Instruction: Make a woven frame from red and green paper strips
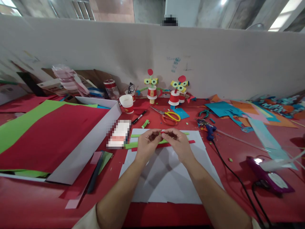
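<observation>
My left hand and my right hand meet over the white paper sheets, fingertips pinched together. Between them is a small folded piece of red and green paper strips, mostly covered by my fingers. Beneath my hands, a green paper strip and a red paper strip lie across the sheets, with a thinner green strip behind. A short green folded paper spring rests on the red table just beyond the sheets.
Scissors, a black marker and two paper-cup figures stand or lie ahead. A glue gun trails a black cord on the right, near a purple device. At left are a box of coloured paper and a cutter.
</observation>
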A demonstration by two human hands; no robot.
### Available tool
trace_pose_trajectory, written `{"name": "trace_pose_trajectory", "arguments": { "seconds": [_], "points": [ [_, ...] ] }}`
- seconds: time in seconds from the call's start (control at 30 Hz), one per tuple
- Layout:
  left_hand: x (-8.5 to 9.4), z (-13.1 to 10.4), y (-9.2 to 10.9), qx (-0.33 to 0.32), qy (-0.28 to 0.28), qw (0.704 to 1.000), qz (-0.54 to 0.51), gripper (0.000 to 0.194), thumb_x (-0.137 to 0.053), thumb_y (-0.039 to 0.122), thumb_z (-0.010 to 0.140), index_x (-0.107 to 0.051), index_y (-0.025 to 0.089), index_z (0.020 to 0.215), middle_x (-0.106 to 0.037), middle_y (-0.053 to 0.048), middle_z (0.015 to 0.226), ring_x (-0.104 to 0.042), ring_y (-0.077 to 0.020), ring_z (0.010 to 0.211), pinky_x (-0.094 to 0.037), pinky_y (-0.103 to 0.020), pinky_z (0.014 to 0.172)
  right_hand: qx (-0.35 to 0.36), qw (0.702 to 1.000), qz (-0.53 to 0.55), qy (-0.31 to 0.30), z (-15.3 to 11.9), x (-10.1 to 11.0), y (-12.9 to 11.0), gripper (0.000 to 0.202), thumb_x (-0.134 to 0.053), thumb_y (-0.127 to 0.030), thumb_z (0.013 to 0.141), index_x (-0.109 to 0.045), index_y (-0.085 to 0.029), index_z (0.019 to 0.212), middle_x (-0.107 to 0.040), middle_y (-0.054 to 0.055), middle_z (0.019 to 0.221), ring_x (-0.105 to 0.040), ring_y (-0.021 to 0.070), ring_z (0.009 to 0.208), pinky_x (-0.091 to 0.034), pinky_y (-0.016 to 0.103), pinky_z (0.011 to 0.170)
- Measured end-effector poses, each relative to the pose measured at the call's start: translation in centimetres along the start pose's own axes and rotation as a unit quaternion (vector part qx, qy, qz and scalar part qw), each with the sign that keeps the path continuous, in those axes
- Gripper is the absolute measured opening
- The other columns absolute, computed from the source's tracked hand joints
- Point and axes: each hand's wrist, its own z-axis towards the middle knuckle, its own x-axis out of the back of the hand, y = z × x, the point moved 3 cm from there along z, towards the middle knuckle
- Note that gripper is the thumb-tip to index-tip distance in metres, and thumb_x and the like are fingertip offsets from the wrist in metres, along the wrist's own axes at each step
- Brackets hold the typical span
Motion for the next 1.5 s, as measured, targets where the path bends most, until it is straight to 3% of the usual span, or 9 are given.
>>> {"name": "trace_pose_trajectory", "arguments": {
  "seconds": [0.17, 0.47, 0.67, 0.83, 1.0, 1.23, 1.5],
  "points": [
    [0.0, 0.0, 0.3, 0.006, 0.001, 1.0, 0.0, 0.022, -0.074, 0.026, 0.064, -0.069, 0.016, 0.083, -0.068, -0.003, 0.076, -0.062, -0.0148, 0.071, -0.049, -0.028, 0.07, -0.046, 0.996, 0.073, 0.008, 0.0, -0.1, 0.3, 0.01, -0.07, -0.031, 0.068, -0.069, -0.022, 0.072, -0.067, -0.001, 0.072, -0.058, 0.0146, 0.072, -0.046, 0.029, 0.072],
    [0.1, 0.2, 0.7, 0.007, -0.018, 1.0, -0.002, 0.034, -0.074, 0.024, 0.065, -0.064, 0.017, 0.097, -0.063, 0.001, 0.074, -0.058, -0.01, 0.068, -0.045, -0.022, 0.064, -0.086, 0.978, 0.189, 0.005, 0.0, -0.4, 0.2, 0.015, -0.076, -0.029, 0.062, -0.068, -0.022, 0.071, -0.064, -0.004, 0.071, -0.058, 0.011, 0.07, -0.047, 0.027, 0.074],
    [0.5, 0.5, 1.2, 0.027, -0.019, 0.999, -0.028, 0.046, -0.079, 0.019, 0.058, -0.058, 0.019, 0.099, -0.065, 0.002, 0.072, -0.058, -0.0104, 0.067, -0.046, -0.023, 0.065, -0.066, 0.989, 0.119, -0.053, 0.3, 0.2, -0.4, 0.019, -0.076, -0.03, 0.063, -0.07, -0.021, 0.078, -0.069, -0.001, 0.071, -0.063, 0.0141, 0.07, -0.05, 0.032, 0.076],
    [-0.1, 0.2, 0.5, 0.069, -0.011, 0.987, -0.142, 0.033, -0.08, 0.019, 0.056, -0.068, 0.017, 0.087, -0.066, 0.001, 0.077, -0.06, -0.0098, 0.072, -0.047, -0.023, 0.074, 0.005, 0.993, 0.114, 0.005, 0.0, -0.1, -0.4, 0.017, -0.072, -0.032, 0.069, -0.067, -0.022, 0.081, -0.07, -0.001, 0.073, -0.065, 0.0154, 0.07, -0.052, 0.032, 0.074],
    [-1.0, -0.3, -0.4, 0.089, 0.023, 0.974, -0.208, 0.032, -0.081, 0.017, 0.053, -0.071, 0.019, 0.084, -0.069, 0.001, 0.08, -0.062, -0.0106, 0.077, -0.045, -0.026, 0.083, 0.022, 0.992, 0.108, 0.055, -0.7, -1.1, 0.3, 0.015, -0.068, -0.033, 0.074, -0.063, -0.021, 0.082, -0.068, 0.0, 0.077, -0.064, 0.0158, 0.074, -0.052, 0.033, 0.077],
    [-0.6, -0.2, -1.0, 0.078, 0.065, 0.979, -0.177, 0.025, -0.079, 0.022, 0.057, -0.072, 0.018, 0.081, -0.07, 0.0, 0.08, -0.061, -0.0118, 0.076, -0.045, -0.027, 0.08, 0.013, 0.989, 0.132, 0.07, -1.3, -1.9, 0.9, 0.014, -0.066, -0.031, 0.076, -0.06, -0.021, 0.084, -0.066, 0.0, 0.083, -0.062, 0.0153, 0.079, -0.05, 0.032, 0.081],
    [0.1, 0.3, -0.5, 0.058, 0.032, 0.991, -0.118, 0.023, -0.073, 0.027, 0.064, -0.066, 0.017, 0.083, -0.066, -0.001, 0.08, -0.059, -0.0113, 0.075, -0.046, -0.024, 0.074, 0.101, 0.991, -0.058, 0.061, -1.7, -1.5, 0.0, 0.01, -0.06, -0.028, 0.078, -0.064, -0.022, 0.085, -0.065, 0.004, 0.094, -0.06, 0.0175, 0.086, -0.047, 0.03, 0.078]
  ]
}}
